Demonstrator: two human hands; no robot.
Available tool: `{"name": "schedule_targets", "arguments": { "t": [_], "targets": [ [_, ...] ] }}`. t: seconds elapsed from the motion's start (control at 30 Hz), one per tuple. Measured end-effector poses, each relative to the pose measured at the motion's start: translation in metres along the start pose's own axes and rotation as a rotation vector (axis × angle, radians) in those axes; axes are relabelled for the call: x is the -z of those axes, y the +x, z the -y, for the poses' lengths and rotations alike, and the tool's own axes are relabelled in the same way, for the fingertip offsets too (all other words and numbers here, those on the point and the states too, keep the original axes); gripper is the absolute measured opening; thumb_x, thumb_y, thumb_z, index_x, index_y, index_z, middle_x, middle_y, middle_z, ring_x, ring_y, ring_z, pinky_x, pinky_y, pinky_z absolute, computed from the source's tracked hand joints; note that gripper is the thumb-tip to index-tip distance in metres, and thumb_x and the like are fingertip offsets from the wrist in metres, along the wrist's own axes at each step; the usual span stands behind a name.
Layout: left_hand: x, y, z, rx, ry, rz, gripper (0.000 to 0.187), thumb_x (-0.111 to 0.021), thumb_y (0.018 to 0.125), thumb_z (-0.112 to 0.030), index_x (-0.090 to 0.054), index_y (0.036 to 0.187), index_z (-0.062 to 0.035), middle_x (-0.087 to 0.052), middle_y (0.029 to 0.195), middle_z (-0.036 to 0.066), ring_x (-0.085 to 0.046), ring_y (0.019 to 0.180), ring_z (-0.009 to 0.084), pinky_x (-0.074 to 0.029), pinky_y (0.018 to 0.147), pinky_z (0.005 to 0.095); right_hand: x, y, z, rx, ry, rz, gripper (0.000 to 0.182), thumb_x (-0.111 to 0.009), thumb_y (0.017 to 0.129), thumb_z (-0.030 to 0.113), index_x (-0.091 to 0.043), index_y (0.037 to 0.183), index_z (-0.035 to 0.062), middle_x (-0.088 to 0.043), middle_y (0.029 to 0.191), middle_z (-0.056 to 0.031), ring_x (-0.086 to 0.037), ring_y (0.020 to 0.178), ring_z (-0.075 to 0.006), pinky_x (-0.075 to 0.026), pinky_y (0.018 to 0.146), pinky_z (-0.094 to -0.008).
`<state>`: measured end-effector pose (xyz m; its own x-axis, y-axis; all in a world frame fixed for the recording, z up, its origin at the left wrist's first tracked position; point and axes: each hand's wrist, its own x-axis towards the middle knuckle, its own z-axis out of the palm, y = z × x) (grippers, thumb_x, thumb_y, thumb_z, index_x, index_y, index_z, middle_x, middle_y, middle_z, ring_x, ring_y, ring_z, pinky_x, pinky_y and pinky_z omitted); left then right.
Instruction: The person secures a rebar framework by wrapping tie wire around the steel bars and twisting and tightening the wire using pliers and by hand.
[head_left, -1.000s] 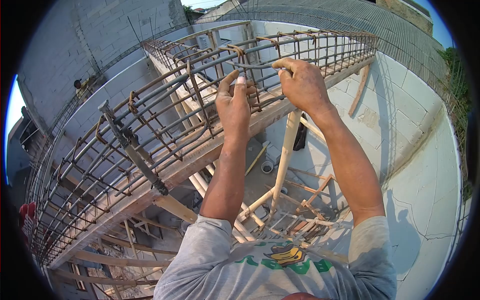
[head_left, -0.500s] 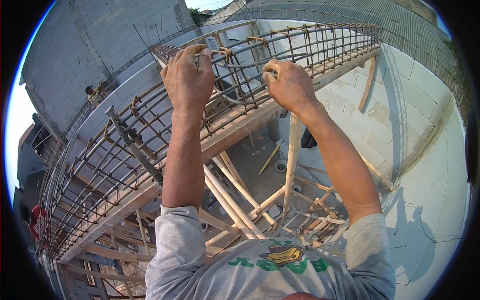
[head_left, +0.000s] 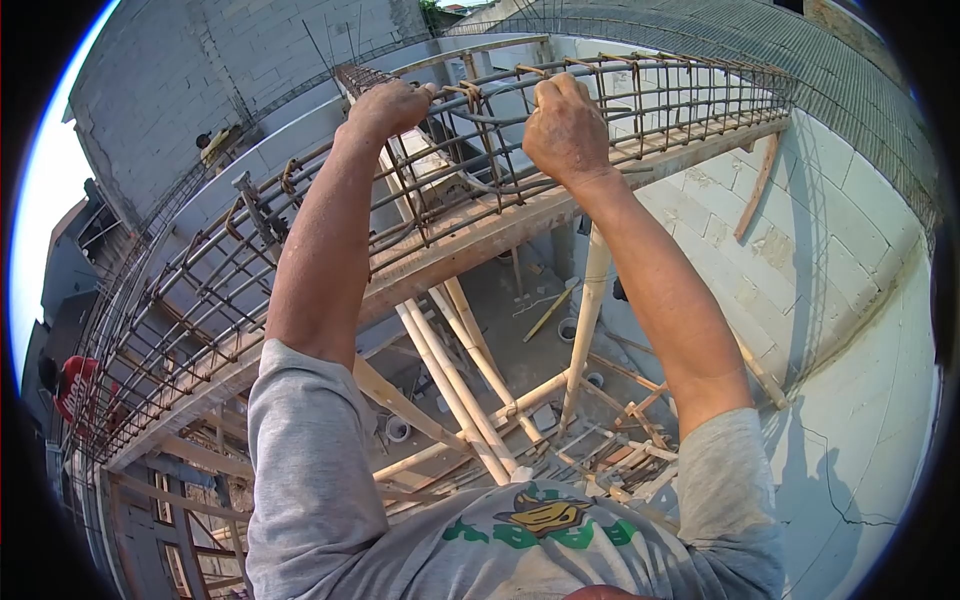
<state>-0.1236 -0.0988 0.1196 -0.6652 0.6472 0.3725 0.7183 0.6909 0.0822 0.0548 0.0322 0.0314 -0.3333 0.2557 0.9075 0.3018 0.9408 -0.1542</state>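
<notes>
A long cage of steel rebar (head_left: 490, 150) with square stirrups lies across the view in front of me. My left hand (head_left: 392, 108) is closed over its upper bar, fingers bent around the steel. Further right, my right hand (head_left: 567, 130) makes a fist against the cage's upper part; what its fingers hold is hidden behind the knuckles. Between my hands, a stirrup wraps the upper bar, and a curved bar runs below it. Under the cage sits a timber formwork board (head_left: 480, 235).
Bamboo poles (head_left: 455, 390) prop the formwork from below. On the lower floor are buckets (head_left: 398, 429) and scrap wood (head_left: 635, 455). A block wall (head_left: 850, 200) stands at right. A person in red (head_left: 78, 390) is at far left; another person (head_left: 215, 148) is further back.
My left hand has turned and lowered its wrist against the upper bar. My right hand has risen to the cage's top. The view has shifted slightly.
</notes>
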Motion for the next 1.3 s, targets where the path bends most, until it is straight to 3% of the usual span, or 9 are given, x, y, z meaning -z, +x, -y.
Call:
{"name": "schedule_targets", "arguments": {
  "t": [0.2,0.37,0.47,0.6,0.7,0.77,0.9,1.0,1.3],
  "targets": [
    [0.005,0.007,-0.014,-0.038,0.080,0.092,0.065,-0.027,0.098,-0.055,-0.062,0.124,-0.0061,-0.058,0.127,0.022,-0.047,0.129,0.0348,-0.037,0.106,0.0516,-0.016,0.004,-0.016,0.138,0.185,-0.140,0.014,-0.051,0.080,0.010,-0.055,0.090,0.0018,-0.052,0.100,-0.0152,-0.054,0.098,-0.0316,-0.044,0.091,-0.0465],
    [-0.009,0.010,-0.013,-0.003,-0.025,0.050,0.071,-0.023,0.098,-0.058,-0.062,0.124,-0.0055,-0.057,0.126,0.026,-0.045,0.132,0.0322,-0.037,0.104,0.0563,-0.025,0.010,-0.012,0.195,0.253,-0.215,0.014,-0.052,0.082,0.012,-0.053,0.091,0.0018,-0.053,0.100,-0.0162,-0.054,0.097,-0.0333,-0.043,0.091,-0.0473],
    [-0.011,0.018,-0.008,-0.038,-0.007,0.069,0.075,-0.024,0.097,-0.061,-0.068,0.113,-0.0027,-0.066,0.106,0.024,-0.058,0.116,0.0334,-0.043,0.096,0.0570,-0.037,0.019,-0.002,0.238,0.308,-0.295,0.013,-0.052,0.084,0.015,-0.052,0.088,0.0028,-0.057,0.100,-0.0180,-0.057,0.096,-0.0336,-0.044,0.088,-0.0473],
    [-0.002,0.017,-0.011,-0.006,-0.102,0.175,0.079,-0.024,0.094,-0.065,-0.069,0.106,-0.0009,-0.069,0.090,0.020,-0.065,0.104,0.0330,-0.047,0.088,0.0587,-0.036,0.031,0.005,0.118,0.427,-0.154,0.011,-0.050,0.088,0.016,-0.053,0.090,0.0050,-0.062,0.083,-0.0159,-0.061,0.083,-0.0352,-0.047,0.083,-0.0473],
    [0.007,0.008,-0.024,0.083,-0.109,0.231,0.084,-0.023,0.092,-0.070,-0.066,0.115,-0.0017,-0.067,0.102,0.024,-0.065,0.105,0.0326,-0.048,0.087,0.0583,-0.044,0.042,0.005,0.118,0.485,-0.205,0.011,-0.049,0.091,0.017,-0.053,0.091,0.0065,-0.063,0.074,-0.0145,-0.062,0.075,-0.0361,-0.048,0.079,-0.0472],
    [-0.004,0.015,-0.018,0.039,-0.087,0.148,0.086,-0.021,0.091,-0.071,-0.062,0.122,-0.0029,-0.063,0.112,0.026,-0.063,0.108,0.0345,-0.047,0.091,0.0575,-0.052,0.047,0.007,0.159,0.412,-0.283,0.012,-0.047,0.093,0.017,-0.054,0.093,0.0072,-0.063,0.073,-0.0143,-0.062,0.073,-0.0366,-0.048,0.078,-0.0471],
    [-0.013,0.018,-0.016,-0.029,-0.040,0.045,0.087,-0.019,0.090,-0.073,-0.055,0.133,-0.0057,-0.054,0.130,0.028,-0.058,0.116,0.0390,-0.043,0.098,0.0571,-0.050,0.046,0.007,0.106,0.419,-0.179,0.026,-0.042,0.096,0.027,-0.059,0.090,0.0080,-0.065,0.075,-0.0133,-0.062,0.076,-0.0345,-0.047,0.081,-0.0465],
    [-0.001,0.007,-0.022,-0.036,-0.098,0.126,0.086,-0.021,0.090,-0.073,-0.055,0.133,-0.0070,-0.052,0.132,0.028,-0.054,0.122,0.0403,-0.039,0.102,0.0585,-0.047,0.046,0.005,0.135,0.297,-0.041,0.046,-0.031,0.098,0.036,-0.065,0.083,0.0081,-0.067,0.080,-0.0117,-0.064,0.083,-0.0312,-0.044,0.087,-0.0464],
    [-0.018,0.016,-0.013,-0.034,-0.102,-0.017,0.086,-0.023,0.089,-0.072,-0.054,0.134,-0.0055,-0.052,0.129,0.031,-0.048,0.126,0.0447,-0.033,0.100,0.0678,-0.049,0.052,0.011,0.016,0.213,0.015,0.064,-0.023,0.100,0.040,-0.072,0.074,0.0079,-0.068,0.071,-0.0165,-0.066,0.073,-0.0358,-0.044,0.090,-0.0479]
  ]
}}
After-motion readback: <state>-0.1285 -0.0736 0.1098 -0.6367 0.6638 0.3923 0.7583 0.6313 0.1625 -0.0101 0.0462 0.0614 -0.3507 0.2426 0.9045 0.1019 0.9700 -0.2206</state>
